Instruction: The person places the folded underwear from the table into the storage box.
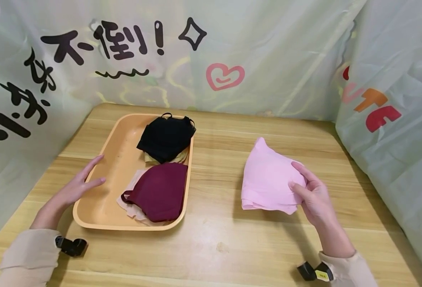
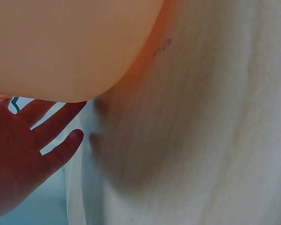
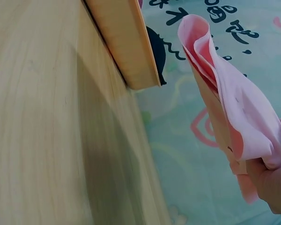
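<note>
My right hand (image 1: 316, 199) pinches a folded pink bra (image 1: 269, 179) by its right edge, thumb on the near face. In the right wrist view the bra (image 3: 243, 103) hangs above the table, its layers showing at the fold. My left hand (image 1: 72, 187) is at the left rim of an orange tray (image 1: 101, 224), fingers spread and loosely straight; the left wrist view has the fingers (image 2: 61, 119) beside the tray's outer wall. Inside the tray's right half lie a folded black bra (image 1: 167, 137) at the back and a folded maroon bra (image 1: 164, 191) in front.
Beige fabric (image 1: 150, 158) shows under the black bra, and pale pink fabric (image 1: 135, 211) under the maroon one. The wooden table (image 1: 214, 247) is bordered at the back and sides by a pale printed curtain (image 1: 275, 59). Both wrists carry small black devices (image 1: 72, 246).
</note>
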A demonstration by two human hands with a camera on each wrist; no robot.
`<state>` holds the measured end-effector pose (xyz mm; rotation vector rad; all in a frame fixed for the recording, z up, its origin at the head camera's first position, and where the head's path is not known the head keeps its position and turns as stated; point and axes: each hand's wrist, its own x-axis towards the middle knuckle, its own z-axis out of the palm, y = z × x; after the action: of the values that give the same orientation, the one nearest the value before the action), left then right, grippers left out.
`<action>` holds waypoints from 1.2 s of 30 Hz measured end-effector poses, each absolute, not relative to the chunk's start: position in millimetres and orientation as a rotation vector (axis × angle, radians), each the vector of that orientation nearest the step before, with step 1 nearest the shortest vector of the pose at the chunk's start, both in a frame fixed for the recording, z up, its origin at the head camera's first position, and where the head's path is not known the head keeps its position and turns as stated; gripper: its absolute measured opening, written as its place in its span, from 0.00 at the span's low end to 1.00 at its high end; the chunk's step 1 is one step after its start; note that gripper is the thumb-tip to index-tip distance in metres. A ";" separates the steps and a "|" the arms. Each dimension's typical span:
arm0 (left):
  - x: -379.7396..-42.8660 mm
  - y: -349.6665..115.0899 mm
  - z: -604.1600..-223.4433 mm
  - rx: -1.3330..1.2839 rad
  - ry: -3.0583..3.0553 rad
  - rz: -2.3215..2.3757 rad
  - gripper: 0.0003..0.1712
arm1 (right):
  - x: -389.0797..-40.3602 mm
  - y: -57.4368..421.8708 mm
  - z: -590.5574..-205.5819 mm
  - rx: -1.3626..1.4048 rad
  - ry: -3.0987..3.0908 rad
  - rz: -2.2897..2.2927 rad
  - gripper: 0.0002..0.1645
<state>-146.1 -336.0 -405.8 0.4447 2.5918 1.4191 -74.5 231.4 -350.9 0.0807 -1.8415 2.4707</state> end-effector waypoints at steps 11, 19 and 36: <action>-144.6 -336.1 -404.4 0.442 2.595 1.419 0.43 | -85.6 217.1 -346.3 0.012 -1.807 2.524 0.30; -144.5 -334.8 -404.2 0.444 2.597 1.409 0.43 | -93.4 195.8 -337.4 0.034 -1.835 2.531 0.33; -146.5 -337.5 -406.3 0.446 2.617 1.396 0.44 | -112.3 161.5 -329.6 0.031 -1.921 2.565 0.40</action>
<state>-146.5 -337.5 -406.3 0.4456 2.6167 1.3957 -112.3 161.5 -329.6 0.0313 -1.9210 2.5648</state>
